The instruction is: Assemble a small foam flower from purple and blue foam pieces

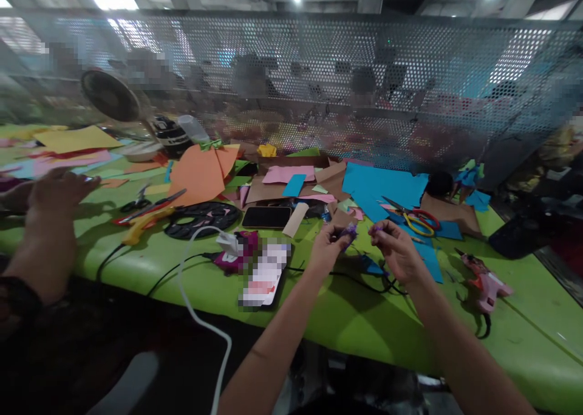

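Observation:
My left hand (327,248) is closed around a small crumpled purple piece (350,236), too small to tell its kind. Close by on the right, my right hand (395,250) pinches a tiny purple bit (376,228) between thumb and fingers. Both hands hover over the green table (332,324), a short gap apart. Beyond my right hand lie scissors with yellow and red handles (421,223), on blue sheets (387,184). A pink glue gun (487,284) rests farther right.
A lit phone (266,275), a dark phone (266,217) and a magenta power strip (237,251) with cables lie left of my hands. An orange sheet (195,175) and a yellow glue gun (143,226) are farther left. A co-worker's hand (59,190) is at the far left.

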{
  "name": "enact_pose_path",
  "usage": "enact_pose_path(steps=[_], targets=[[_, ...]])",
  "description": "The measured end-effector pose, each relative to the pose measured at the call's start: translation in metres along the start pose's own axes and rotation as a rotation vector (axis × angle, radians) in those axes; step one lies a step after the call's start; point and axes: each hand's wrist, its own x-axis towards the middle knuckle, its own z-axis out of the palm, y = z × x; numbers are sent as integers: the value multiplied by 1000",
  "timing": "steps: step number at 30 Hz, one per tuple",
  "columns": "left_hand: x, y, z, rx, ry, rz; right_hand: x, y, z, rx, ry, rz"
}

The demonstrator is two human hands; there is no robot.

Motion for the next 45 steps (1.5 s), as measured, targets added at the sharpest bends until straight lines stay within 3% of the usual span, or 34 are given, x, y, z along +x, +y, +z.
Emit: enact_pose_path(steps=[4,19,24,30,41,45], targets=[[-2,5,2,-37,7,-5,0,1,-1,86,6,18],[0,-2,1,-106,-23,5,-1,-1,5,-102,86,38],[0,0,1,-64,-76,-12,-1,0,4,-28,55,51],[-3,2,3,-67,-30,-7,5,6,-2,-88,14,133],[-4,-4,5,-39,-148,41,1,12,2,-635,-15,-120],[-4,-3,5,-5,-201,68,2,17,1,-725,12,-208]])
